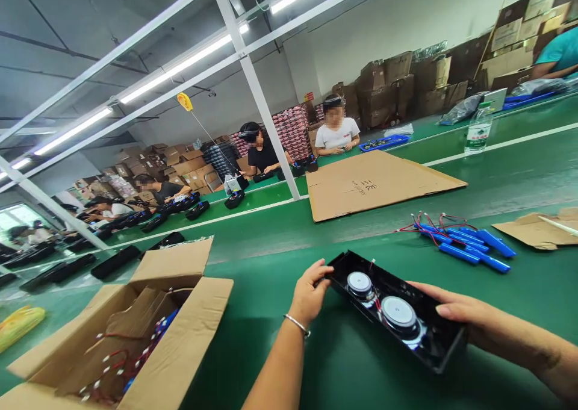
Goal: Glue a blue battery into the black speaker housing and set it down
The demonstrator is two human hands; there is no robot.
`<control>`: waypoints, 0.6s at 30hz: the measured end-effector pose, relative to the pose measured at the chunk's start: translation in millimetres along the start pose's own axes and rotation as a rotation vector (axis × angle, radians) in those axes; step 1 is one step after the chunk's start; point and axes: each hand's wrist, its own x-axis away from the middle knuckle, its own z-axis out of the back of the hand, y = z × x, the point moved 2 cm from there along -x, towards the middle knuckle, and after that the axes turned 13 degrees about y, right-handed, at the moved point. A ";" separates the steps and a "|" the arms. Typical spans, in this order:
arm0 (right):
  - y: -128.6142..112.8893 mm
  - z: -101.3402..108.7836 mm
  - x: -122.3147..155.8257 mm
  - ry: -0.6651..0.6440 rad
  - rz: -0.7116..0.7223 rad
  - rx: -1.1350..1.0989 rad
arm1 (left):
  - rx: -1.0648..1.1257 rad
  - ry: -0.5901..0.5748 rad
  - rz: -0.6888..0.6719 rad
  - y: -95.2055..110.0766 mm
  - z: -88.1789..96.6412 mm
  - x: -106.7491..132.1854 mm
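I hold a long black speaker case [397, 313] with both hands on the green desk [316, 241]. My left hand [309, 292] has its grip clamped on the far left end of the case, fingers curled over the edge. My right hand [456, 313] rests along the right side of the case with its fingers flat and touching it, not curled tight. Inside the case, between my 2 hands, sit 2 round speakers [379, 298] side by side. Just past my right hand lies a bunch of blue batteries [469, 244] with red wires. To the left of my left hand stands an open cardboard box [180, 313] with wired parts inside. Beyond both hands lies a flat cardboard sheet [374, 184].
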 end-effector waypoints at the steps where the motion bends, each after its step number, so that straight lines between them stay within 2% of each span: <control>1: 3.9 -3.1 0.9 0.007 0.004 -0.014 | 0.052 0.102 0.075 -4.9 -9.1 -2.7; 3: 10.0 -7.7 -0.5 0.030 0.032 -0.057 | 0.209 0.211 0.244 -11.7 -33.3 -3.6; 5: 14.5 -10.1 -4.0 0.115 0.098 -0.036 | 0.449 0.165 0.363 -12.3 -60.8 0.5; 7: 19.6 -12.1 -7.3 0.198 0.133 -0.002 | 0.681 0.061 0.377 -8.1 -82.5 6.6; 9: 25.2 -12.9 -9.2 0.246 0.148 0.039 | 0.803 -0.017 0.305 -4.1 -93.4 11.6; 11: 30.0 -11.6 -9.9 0.244 0.161 0.074 | 0.809 -0.045 0.222 -4.0 -94.3 14.2; 13: 31.9 -7.2 -9.5 0.213 0.177 0.088 | 0.794 -0.028 0.206 -7.8 -88.6 14.2; 16: 26.0 5.7 -7.2 0.191 0.138 0.057 | 0.793 0.061 0.285 -14.1 -73.7 9.4; 18: 15.1 15.7 -4.0 0.139 0.061 0.019 | 0.803 0.064 0.378 -15.2 -63.4 4.5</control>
